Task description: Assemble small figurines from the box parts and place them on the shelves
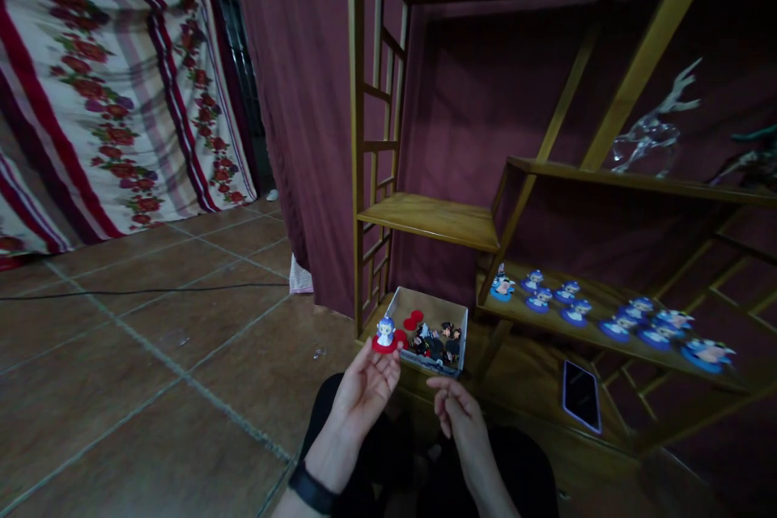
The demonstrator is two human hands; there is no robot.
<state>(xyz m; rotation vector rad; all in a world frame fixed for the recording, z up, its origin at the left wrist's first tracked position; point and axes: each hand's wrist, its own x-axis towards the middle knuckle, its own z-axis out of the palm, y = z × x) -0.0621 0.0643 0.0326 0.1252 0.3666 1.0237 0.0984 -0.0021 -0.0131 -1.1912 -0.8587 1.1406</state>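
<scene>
Left hand (364, 388) holds a figurine (386, 334) near the box (432, 316).

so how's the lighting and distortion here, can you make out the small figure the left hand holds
Head view: dim and reddish, straight shelf posts bowed by the wide lens; the figure at the left hand fingertips is small and soft, red base readable, details not.

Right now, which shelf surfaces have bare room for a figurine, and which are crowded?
Bare: the small upper shelf beside the lattice frame, and the bottom board around the phone. Crowded: the middle shelf lined with blue-based figurines, and the cardboard box.
</scene>
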